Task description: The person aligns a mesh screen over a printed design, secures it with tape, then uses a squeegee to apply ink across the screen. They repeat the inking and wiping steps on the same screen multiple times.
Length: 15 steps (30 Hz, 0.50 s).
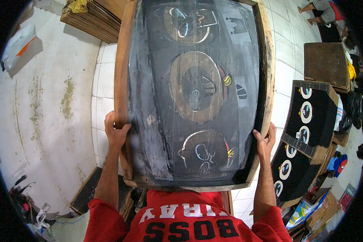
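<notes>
A large screen-printing frame (157, 109) with wooden edges and dark, ink-smeared mesh fills the middle of the view. Several round cartoon-like outlines show on the mesh, with small red and yellow patches. Gripping the frame's left wooden rail near its lower end is my left hand (117, 132), thumb over the top edge. My right hand (265, 139) holds the opposite rail at about the same height, its thumb also on the edge. The fingers beneath both rails are partly hidden. Whatever lies directly under the frame is covered by it.
To the right, black printed panels (302, 137) with round designs lie on stacked boards. A brown board stack (326, 64) sits beyond them, and another (93, 20) is at upper left. A stained white wall (48, 109) runs along the left. Another person's legs (310, 14) show at upper right.
</notes>
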Motion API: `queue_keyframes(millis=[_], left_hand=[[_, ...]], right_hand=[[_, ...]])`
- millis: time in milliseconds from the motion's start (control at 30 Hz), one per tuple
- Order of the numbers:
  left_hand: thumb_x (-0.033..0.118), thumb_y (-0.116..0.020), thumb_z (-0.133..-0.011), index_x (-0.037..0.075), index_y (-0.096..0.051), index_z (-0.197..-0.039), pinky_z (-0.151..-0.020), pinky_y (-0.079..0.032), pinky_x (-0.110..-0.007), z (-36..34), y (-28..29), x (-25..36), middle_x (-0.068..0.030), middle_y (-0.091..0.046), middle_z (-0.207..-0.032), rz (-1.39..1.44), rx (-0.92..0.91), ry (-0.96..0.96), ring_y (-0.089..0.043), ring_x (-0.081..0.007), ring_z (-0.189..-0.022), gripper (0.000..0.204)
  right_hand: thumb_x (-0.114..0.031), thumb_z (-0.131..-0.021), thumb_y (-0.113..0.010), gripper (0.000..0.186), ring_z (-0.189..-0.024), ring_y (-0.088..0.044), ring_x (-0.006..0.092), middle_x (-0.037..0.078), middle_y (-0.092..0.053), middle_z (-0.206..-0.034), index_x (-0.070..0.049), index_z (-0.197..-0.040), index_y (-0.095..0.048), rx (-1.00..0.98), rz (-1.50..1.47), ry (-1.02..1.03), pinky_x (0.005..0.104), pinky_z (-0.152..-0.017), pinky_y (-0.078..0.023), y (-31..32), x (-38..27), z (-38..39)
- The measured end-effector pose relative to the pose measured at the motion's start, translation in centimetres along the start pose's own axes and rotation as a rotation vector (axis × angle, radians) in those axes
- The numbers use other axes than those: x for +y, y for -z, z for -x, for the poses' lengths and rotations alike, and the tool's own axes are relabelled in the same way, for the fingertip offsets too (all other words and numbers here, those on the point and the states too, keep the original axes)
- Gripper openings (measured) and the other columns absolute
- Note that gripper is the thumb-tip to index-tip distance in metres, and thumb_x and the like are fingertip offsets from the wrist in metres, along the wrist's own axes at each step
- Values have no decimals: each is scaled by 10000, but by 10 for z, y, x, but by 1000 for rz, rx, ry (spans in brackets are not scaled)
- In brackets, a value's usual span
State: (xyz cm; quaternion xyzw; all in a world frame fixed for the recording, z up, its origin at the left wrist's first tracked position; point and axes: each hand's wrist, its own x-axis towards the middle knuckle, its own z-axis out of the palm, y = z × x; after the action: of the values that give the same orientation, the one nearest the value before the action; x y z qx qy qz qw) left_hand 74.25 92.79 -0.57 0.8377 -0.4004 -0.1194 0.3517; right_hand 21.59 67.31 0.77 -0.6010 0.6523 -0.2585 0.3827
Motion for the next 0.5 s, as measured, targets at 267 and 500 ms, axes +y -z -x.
queue_keyframes(millis=[267,500], left_hand=[[25,-837,-663,36,-619,-1276,-991,-487,-395,0,3,9,-115,-556,-1327,34,-30,219,-553,-289,-1213,650],[-50,-780,-701,-22,-611,-1321,-1007,-497,-377,-8,5,18,-109,-556,-1346,81,-63,163,-571,-258,-1249,643]], right_hand=[[-35,-756,-845,637,-1268,-540,271,134,-491,-1357,55,-1336,-599,2,-49,2,385,-1068,-473,-2,5,-1],[-64,-756,-856,658,-1270,-517,287,130,-477,-1311,34,-1356,-604,8,52,28,404,-1080,-457,0,-1,-1]])
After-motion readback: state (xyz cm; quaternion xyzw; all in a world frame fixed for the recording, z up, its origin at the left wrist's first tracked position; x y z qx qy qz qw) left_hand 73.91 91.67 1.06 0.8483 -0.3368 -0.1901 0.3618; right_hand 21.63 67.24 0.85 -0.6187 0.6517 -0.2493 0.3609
